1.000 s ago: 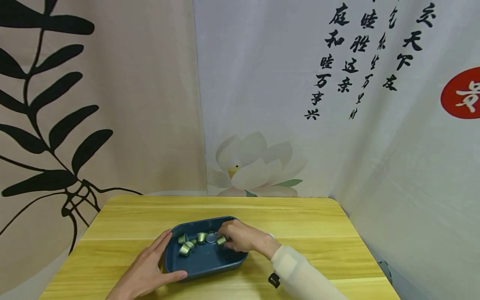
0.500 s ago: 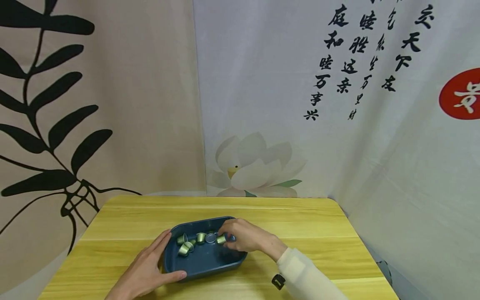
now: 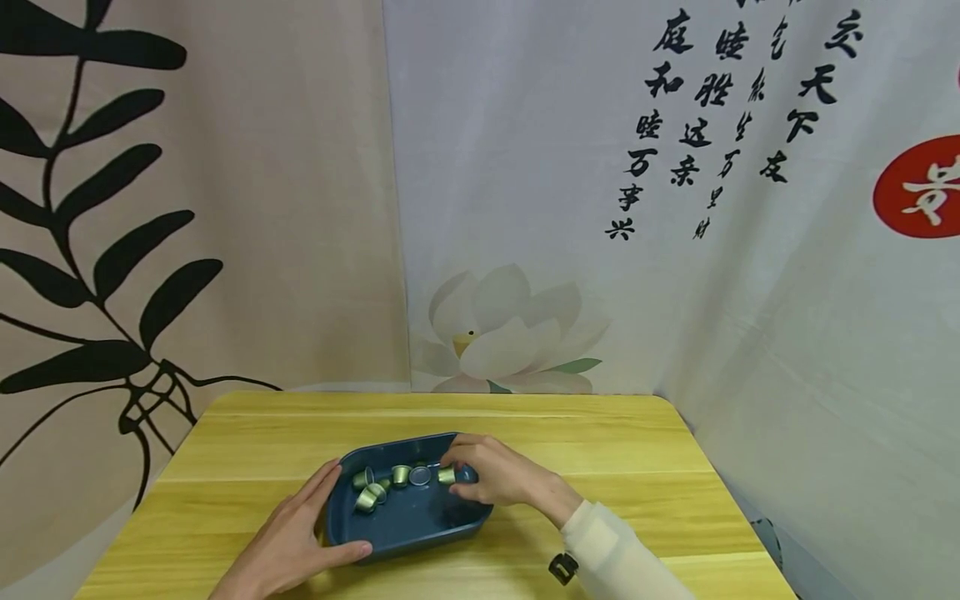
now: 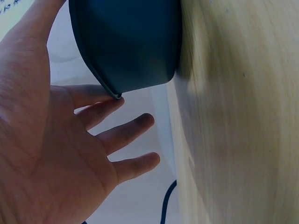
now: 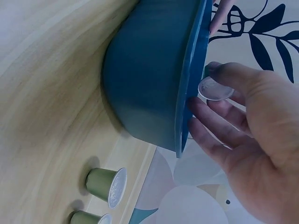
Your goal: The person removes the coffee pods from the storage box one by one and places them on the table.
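A dark blue tray (image 3: 408,518) sits on the table with several green coffee capsules (image 3: 366,499) lying in its left and back parts. My left hand (image 3: 288,529) spans the tray's left end, thumb along the near rim. In the left wrist view, that hand's fingers (image 4: 128,133) are nearly straight; two touch the rim's corner and two stand free. At the tray's right end my right hand (image 3: 504,477) pinches one green capsule (image 3: 447,476) between thumb and fingers. The right wrist view shows the silver foil lid of this held capsule (image 5: 216,89) just over the rim.
Two more green capsules (image 5: 106,185) lie on the wooden table (image 3: 615,483) beyond the tray, seen in the right wrist view; my right arm hides them in the head view. Behind the table hangs a printed curtain (image 3: 525,167).
My right hand has raised the pinched capsule slightly and shifted it a little to the right. My left hand and the tray have stayed in place.
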Demonstrator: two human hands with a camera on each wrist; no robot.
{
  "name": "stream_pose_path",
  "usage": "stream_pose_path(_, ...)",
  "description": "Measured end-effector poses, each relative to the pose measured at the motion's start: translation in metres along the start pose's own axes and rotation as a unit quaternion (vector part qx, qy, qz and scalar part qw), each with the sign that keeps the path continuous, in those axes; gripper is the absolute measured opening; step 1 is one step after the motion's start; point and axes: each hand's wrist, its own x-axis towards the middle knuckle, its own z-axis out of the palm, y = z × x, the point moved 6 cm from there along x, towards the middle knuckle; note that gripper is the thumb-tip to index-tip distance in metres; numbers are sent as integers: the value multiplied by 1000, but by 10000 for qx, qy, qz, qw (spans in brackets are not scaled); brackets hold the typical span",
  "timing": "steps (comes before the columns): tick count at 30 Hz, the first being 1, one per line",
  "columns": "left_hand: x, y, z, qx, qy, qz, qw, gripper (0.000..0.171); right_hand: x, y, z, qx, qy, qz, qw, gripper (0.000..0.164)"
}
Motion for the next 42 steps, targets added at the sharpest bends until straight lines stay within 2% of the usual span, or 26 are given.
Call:
stream_pose_path(26,1,0,0,33,-11,-82,10000,139,-12,5,0,618,309,47,9976,34)
stream_pose_path(32,2,0,0,91,-7,-93,9999,139,-15,6,-2,613,578,-60,9964,35)
stream_pose_path(42,3,0,0,137,-17,-126,9998,140,-24,11,-6,792,1005,45,9918,35)
